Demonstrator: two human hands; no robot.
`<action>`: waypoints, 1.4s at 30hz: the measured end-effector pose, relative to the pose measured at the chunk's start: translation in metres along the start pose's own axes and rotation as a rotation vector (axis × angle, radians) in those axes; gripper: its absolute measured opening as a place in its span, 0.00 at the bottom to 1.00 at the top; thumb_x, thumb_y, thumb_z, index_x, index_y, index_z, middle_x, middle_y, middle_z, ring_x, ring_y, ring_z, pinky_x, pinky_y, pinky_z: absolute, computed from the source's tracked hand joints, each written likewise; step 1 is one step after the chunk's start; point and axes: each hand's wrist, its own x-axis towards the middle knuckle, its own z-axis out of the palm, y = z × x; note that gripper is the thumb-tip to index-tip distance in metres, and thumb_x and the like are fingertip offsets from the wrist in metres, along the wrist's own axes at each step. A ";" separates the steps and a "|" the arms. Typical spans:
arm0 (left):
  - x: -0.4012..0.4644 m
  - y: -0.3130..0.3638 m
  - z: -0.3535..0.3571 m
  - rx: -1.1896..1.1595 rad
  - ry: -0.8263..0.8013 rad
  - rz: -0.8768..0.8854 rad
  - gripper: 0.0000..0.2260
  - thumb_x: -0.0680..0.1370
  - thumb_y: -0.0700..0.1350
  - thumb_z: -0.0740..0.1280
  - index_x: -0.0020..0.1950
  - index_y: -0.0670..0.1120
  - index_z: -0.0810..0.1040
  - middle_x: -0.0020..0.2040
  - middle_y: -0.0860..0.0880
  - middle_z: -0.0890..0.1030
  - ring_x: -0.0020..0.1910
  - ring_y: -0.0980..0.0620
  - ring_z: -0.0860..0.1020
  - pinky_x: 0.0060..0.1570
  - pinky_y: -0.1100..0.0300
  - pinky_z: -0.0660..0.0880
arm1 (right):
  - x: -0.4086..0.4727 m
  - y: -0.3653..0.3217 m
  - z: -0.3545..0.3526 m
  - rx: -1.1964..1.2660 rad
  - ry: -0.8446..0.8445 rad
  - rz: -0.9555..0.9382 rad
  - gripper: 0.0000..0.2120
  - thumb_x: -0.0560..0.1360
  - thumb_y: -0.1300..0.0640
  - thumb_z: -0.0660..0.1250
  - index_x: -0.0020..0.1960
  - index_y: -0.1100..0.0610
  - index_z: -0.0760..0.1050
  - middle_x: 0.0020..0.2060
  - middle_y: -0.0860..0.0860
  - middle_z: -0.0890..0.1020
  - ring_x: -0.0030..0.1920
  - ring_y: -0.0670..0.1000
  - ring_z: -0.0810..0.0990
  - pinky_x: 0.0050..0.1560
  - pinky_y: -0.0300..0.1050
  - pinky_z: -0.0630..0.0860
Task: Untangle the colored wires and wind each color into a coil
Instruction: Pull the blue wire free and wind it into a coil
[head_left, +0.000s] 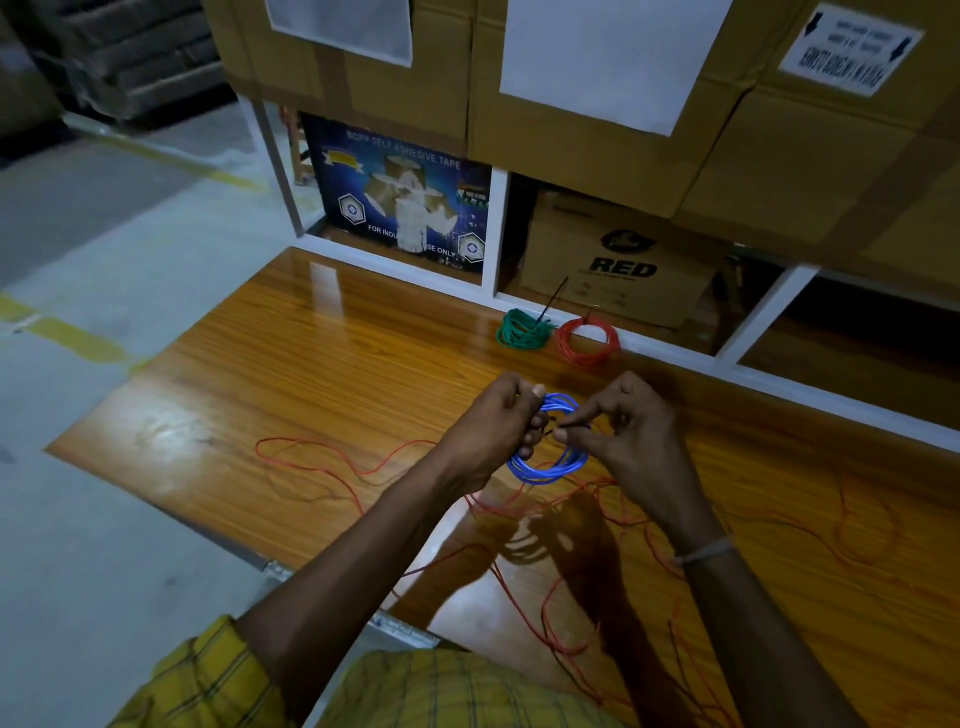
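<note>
Against the far edge of the glossy wooden worktop, a green wire coil and a red wire coil are already laid. Above the middle, a blue wire coil is gripped by the left hand, its end seemingly pinched by the right hand. Loose red wire is left sprawled unwound.

Two hands, three wound coils: one blue coil, one green coil, one red coil
</note>
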 end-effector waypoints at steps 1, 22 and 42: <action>0.001 0.000 0.001 -0.014 0.010 -0.010 0.07 0.88 0.47 0.58 0.55 0.44 0.67 0.39 0.48 0.70 0.32 0.56 0.67 0.32 0.62 0.68 | 0.000 0.000 0.005 -0.034 0.054 -0.045 0.10 0.67 0.65 0.83 0.41 0.54 0.85 0.41 0.49 0.74 0.42 0.50 0.76 0.42 0.41 0.69; -0.002 0.023 -0.010 -0.285 -0.141 -0.196 0.12 0.89 0.41 0.56 0.46 0.43 0.70 0.34 0.49 0.68 0.27 0.56 0.64 0.27 0.64 0.63 | -0.013 -0.007 0.024 -0.169 0.312 -0.337 0.09 0.72 0.72 0.77 0.45 0.61 0.83 0.45 0.52 0.78 0.45 0.50 0.78 0.43 0.38 0.75; -0.017 0.032 -0.018 -0.154 -0.150 0.025 0.03 0.88 0.39 0.59 0.60 0.40 0.70 0.39 0.48 0.75 0.31 0.55 0.67 0.30 0.63 0.67 | 0.004 -0.034 0.019 0.797 0.152 0.308 0.05 0.76 0.54 0.70 0.49 0.54 0.82 0.44 0.51 0.85 0.47 0.50 0.83 0.50 0.45 0.79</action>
